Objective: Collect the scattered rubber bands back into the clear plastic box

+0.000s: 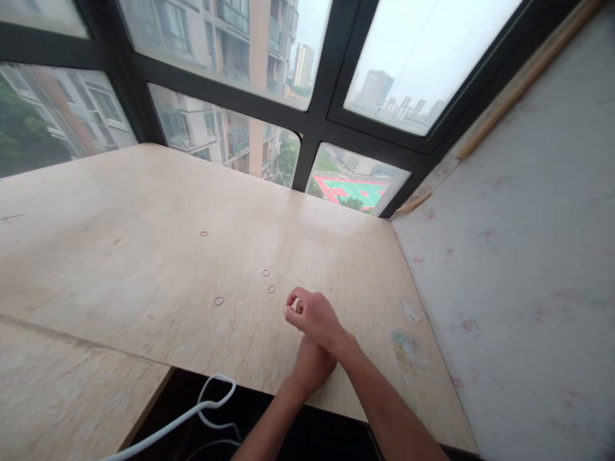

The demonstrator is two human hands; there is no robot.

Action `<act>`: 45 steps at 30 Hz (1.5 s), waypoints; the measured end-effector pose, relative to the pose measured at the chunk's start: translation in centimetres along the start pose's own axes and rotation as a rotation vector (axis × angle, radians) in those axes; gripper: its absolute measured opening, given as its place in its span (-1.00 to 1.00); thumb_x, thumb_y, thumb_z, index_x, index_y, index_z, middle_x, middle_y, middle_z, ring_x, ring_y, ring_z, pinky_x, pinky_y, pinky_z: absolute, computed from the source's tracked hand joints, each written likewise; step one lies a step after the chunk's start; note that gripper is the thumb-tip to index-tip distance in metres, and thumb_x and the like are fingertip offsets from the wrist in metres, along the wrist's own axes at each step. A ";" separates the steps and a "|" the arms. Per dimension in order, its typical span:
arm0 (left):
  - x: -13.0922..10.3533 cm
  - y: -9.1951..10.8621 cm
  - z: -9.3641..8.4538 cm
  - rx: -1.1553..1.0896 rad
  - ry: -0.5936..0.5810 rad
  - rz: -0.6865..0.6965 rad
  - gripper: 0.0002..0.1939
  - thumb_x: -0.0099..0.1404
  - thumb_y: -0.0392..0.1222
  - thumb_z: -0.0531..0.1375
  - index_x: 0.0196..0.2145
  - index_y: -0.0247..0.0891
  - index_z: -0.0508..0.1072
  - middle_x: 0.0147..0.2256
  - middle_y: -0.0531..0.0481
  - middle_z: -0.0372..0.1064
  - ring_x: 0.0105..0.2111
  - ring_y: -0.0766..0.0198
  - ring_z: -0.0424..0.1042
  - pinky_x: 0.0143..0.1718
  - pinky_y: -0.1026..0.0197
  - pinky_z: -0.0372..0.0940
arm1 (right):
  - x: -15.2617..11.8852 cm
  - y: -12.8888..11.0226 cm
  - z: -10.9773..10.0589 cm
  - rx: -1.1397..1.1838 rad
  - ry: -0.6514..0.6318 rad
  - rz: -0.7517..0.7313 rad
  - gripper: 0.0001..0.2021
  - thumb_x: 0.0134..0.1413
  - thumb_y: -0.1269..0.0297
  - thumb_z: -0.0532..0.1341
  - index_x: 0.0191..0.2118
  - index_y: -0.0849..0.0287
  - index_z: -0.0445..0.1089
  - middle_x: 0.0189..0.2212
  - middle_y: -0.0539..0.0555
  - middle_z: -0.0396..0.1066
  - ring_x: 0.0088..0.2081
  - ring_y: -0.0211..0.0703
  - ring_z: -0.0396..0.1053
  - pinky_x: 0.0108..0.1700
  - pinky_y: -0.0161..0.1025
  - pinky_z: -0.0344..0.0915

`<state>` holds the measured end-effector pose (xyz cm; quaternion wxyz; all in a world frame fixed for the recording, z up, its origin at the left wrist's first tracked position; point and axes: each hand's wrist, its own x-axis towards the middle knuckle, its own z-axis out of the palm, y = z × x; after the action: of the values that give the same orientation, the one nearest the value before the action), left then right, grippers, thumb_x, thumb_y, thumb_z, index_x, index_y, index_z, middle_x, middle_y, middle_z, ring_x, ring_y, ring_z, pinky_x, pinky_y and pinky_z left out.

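My right hand is closed in a pinch, thumb against forefinger. A thin reddish elastic band shows at its fingertips, just above the marble-patterned sill. My left hand rests beneath my right wrist, close to the sill; its fingers are hidden behind the right hand and forearm. To the left of my hands several more thin bands lie flat and apart: one band nearest, a second band just behind it, a dark band further left, and a reddish band farther back.
On the right lie a clear plastic packet with a coloured print and a crumpled clear piece. A white cable loops below the front edge of the sill. Dark-framed windows stand behind; a flowered wall borders the right.
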<state>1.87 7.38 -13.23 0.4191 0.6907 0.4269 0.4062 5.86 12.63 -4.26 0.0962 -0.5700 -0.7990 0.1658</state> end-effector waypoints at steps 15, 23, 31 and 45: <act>0.6 0.7 -0.7 0.109 -0.038 0.088 -0.79 0.33 -0.27 0.03 -0.22 -0.22 0.46 -0.25 -0.05 0.45 -0.23 0.23 0.42 -0.21 0.17 0.29 | -19.6 17.4 -2.5 0.592 0.711 0.833 -0.61 -0.03 -0.08 0.20 -0.29 0.19 0.32 -0.74 -0.12 0.15 -0.70 -0.31 0.04 -0.68 -0.39 -0.04; 0.6 1.4 -1.1 0.041 0.002 0.036 -0.80 0.32 -0.25 0.05 -0.23 -0.22 0.48 -0.25 -0.04 0.46 -0.23 0.24 0.44 -0.21 0.20 0.32 | -20.8 18.6 -1.9 0.423 0.639 0.767 -0.62 0.03 -0.04 0.14 -0.26 0.21 0.41 -0.73 -0.13 0.10 -0.63 -0.24 0.15 -0.55 -0.34 0.10; -0.4 1.1 -5.2 0.132 0.234 0.016 -0.80 0.31 -0.19 0.08 -0.27 -0.23 0.50 -0.28 -0.03 0.47 -0.26 0.26 0.46 -0.25 0.26 0.35 | -22.4 17.0 2.2 0.451 0.677 0.664 -0.59 0.04 -0.06 0.16 -0.28 0.25 0.46 -0.68 -0.06 0.21 -0.61 -0.24 0.20 -0.55 -0.35 0.17; -1.5 -2.5 -20.8 0.993 0.349 -0.512 -0.67 0.33 -0.10 0.00 -0.17 -0.28 0.50 -0.15 -0.16 0.38 -0.18 0.09 0.39 -0.14 0.13 0.27 | -23.3 19.5 3.4 0.259 0.605 0.655 -0.50 -0.07 -0.18 0.17 -0.26 0.18 0.51 -0.41 0.07 0.53 -0.37 -0.10 0.50 -0.43 -0.40 0.34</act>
<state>-18.35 11.57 -9.22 0.0535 0.6020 0.7823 0.1510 29.53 -4.11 -13.94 0.3379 -0.7983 -0.4856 0.1122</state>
